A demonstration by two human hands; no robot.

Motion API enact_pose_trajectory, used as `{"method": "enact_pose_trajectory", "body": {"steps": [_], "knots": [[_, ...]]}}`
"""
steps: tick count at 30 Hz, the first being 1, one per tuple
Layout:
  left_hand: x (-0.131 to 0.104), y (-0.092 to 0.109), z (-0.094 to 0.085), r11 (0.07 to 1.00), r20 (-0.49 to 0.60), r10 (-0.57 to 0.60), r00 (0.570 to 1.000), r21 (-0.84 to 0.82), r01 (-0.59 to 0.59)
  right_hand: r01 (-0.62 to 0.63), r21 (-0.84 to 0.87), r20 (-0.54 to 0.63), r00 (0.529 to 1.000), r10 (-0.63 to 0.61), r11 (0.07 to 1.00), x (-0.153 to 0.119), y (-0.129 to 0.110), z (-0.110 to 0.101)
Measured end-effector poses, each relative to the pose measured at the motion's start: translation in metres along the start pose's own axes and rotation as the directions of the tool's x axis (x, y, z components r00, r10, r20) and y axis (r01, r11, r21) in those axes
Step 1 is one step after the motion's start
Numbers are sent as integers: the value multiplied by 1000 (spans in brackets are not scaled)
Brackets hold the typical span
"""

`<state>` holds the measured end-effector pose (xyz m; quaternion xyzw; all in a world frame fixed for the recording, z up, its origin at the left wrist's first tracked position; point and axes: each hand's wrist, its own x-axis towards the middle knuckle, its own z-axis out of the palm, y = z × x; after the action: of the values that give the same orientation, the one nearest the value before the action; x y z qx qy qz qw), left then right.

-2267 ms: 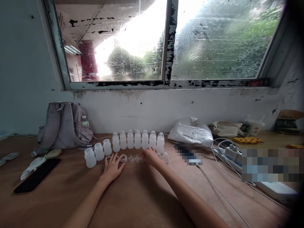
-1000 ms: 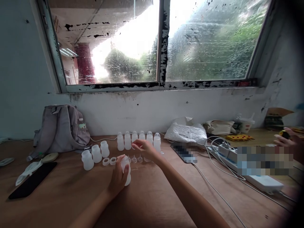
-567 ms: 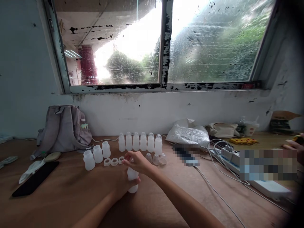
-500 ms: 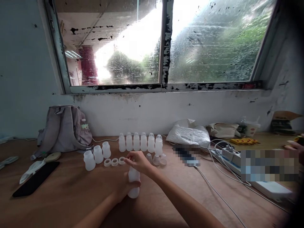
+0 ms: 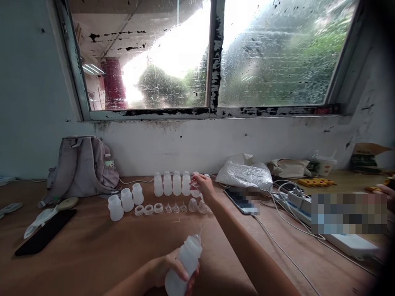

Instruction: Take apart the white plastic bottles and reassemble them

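Note:
My left hand [image 5: 177, 269] is wrapped round a frosted white bottle [image 5: 182, 267], tilted to the right above the table's front part, with a clear pointed teat at its top. My right hand [image 5: 203, 185], its fingers closed, is at the right end of the back row of capped bottles [image 5: 177, 183]; what it grips blends with the bottle behind. Three open bottles [image 5: 127, 200] stand at the left. Before the back row lie three rings [image 5: 148, 209], three clear teats [image 5: 175, 207] and dome caps [image 5: 193, 205], one partly behind my right wrist.
A grey backpack [image 5: 82, 166] and a black flat item [image 5: 46, 232] are at the left. To the right are a phone [image 5: 237, 201], a plastic package [image 5: 245, 172], cables and a white power strip [image 5: 352, 246]. Another person's hand [image 5: 387, 195] shows at the right edge.
My left hand has moved nearer and tilted the bottle, whose teat now shows. My right hand has left the bottle and moved up and right to the back row, uncovering the teats.

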<state>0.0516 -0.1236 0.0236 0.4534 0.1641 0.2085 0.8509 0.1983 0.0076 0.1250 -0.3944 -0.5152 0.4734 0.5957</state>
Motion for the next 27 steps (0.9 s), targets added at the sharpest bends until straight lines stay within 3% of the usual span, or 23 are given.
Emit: {"method": "enact_pose_trajectory", "body": {"steps": [3, 5, 7, 12, 17, 19, 23, 25, 27], "knots": [[1, -1, 6, 997, -55, 74, 996, 15, -73, -20, -56, -73, 997, 16, 998, 11, -8, -23], [2, 2, 5, 988, -130, 153, 980, 3, -154, 6, -248, -82, 996, -28, 969, 14, -7, -30], [2, 6, 1, 967, -228, 243, 943, -15, -253, 55, -471, -48, 995, -88, 880, 15, -4, -30], [2, 15, -9, 903, -463, 360, 810, -46, -427, 141, -723, 111, 990, -87, 677, 13, 7, -17], [2, 20, -13, 848, -641, 363, 676, -73, -524, 259, -871, 323, 942, 90, 418, -9, 28, 3], [3, 21, -16, 835, -723, 351, 595, -46, -548, 311, -892, 370, 920, 131, 329, -22, 40, 15], [2, 22, -22, 871, -855, 328, 402, 109, -478, 415, -885, 452, 875, 175, 211, -45, 59, 35], [2, 24, -24, 893, -873, 334, 356, 172, -416, 473, -859, 509, 833, 219, 197, -49, 62, 37], [1, 25, -25, 897, -872, 348, 345, 203, -391, 529, -823, 568, 779, 267, 208, -48, 59, 34]]}}
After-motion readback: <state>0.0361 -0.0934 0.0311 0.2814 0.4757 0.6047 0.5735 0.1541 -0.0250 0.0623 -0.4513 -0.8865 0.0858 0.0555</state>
